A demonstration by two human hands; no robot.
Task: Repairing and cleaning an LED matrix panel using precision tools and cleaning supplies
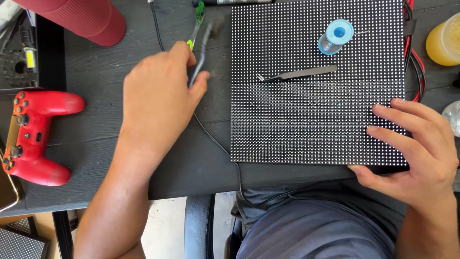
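While R hand (414,153) lies flat, fingers spread, steadying panel (316,86) at desk's (96,144) front edge, L hand (160,91) grips a black tool (201,48) beside the toothbrush (197,21).

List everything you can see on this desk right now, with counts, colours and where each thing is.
dotted panel: two, black with white dots, butted together right of centre
tweezers: one, silver, lying on the upper panel
solder spool: one, blue, on the upper panel
game controller: one, red, left edge
ribbed cylinder: one, dark red, top left
brush: one, green and white, top centre
cable: one, black, running off the front edge
jar: one, yellow, top right
desk: one, black
left hand: gripping a dark handle beside the brush
right hand: resting on the lower panel's corner
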